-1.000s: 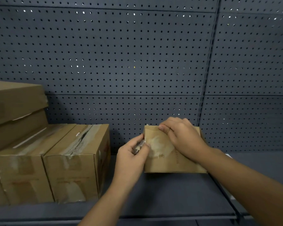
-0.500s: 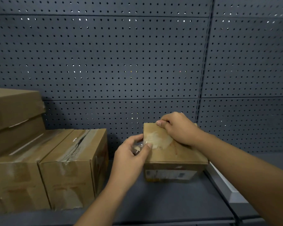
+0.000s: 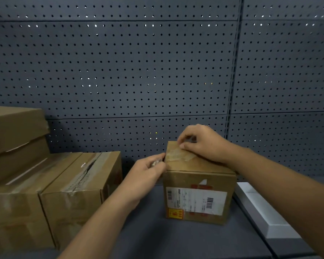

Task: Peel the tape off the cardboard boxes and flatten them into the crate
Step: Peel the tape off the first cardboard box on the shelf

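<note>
Head view: hands pinch tape (image 3: 178, 156) on box (image 3: 198, 195), dark shelf (image 3: 176, 240), pegboard wall (image 3: 120, 71).

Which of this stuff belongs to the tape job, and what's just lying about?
Job: small box, clear tape on its top, left hand, right hand, taped boxes waiting at left.
Lying about: pegboard wall, white tray.

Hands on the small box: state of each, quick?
Left hand: pinching a crumpled bit of tape at the small box.
Right hand: picking at tape on the box top.
</note>
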